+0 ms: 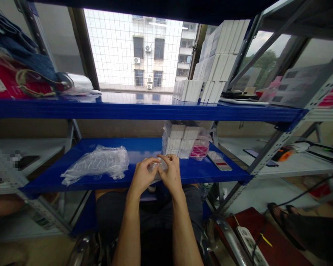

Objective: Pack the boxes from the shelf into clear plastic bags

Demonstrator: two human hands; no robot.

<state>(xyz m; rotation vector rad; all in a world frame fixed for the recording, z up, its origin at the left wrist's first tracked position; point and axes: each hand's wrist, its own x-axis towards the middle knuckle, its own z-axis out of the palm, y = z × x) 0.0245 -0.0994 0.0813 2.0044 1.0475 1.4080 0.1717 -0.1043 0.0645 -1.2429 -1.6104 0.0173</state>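
Close together at the front edge of the blue shelf, my left hand and my right hand both pinch a small clear plastic bag. Fingers of both hands are curled over the bag, so most of it is hidden, and I cannot tell whether anything is inside. On the left of the shelf lies a pile of clear plastic bags. Just beyond my right hand stands a large clear bag of white boxes, with a pink package at its right side.
A phone lies on the right of the blue lower shelf. The blue upper shelf crosses above, carrying stacked white boxes. A metal upright bounds the right side. A power strip rests low at right, near another person's foot.
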